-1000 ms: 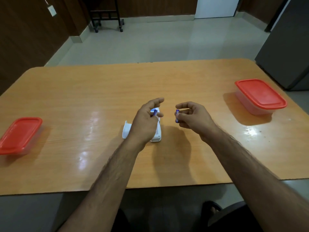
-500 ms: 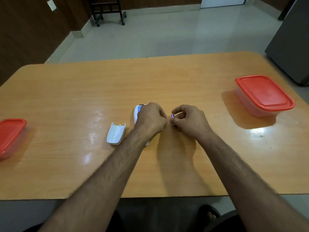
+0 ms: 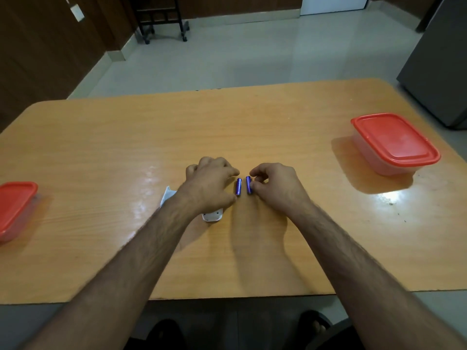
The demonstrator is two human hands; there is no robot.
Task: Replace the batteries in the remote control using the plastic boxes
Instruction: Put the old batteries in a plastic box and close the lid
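Note:
Two blue batteries lie side by side on the wooden table [image 3: 278,117], both pointing away from me. My left hand [image 3: 211,184] brackets the left battery [image 3: 238,187] lengthwise between index fingertip and thumb. My right hand [image 3: 276,185] pinches the right battery [image 3: 249,185] from its right side. Under my left hand lies the white remote control [image 3: 212,216], with only its near end showing. Its white battery cover [image 3: 167,195] peeks out left of my left wrist.
One plastic box with a red lid [image 3: 394,141] stands shut at the table's right side. Another red-lidded box [image 3: 15,205] sits shut at the left edge. A grey cabinet [image 3: 439,61] stands beyond the right corner, and a black wheeled stand [image 3: 161,18] is on the floor behind.
Both hands have come down from the air to the table with a battery each. The batteries now lie flat and parallel between the hands, and my left hand covers the remote.

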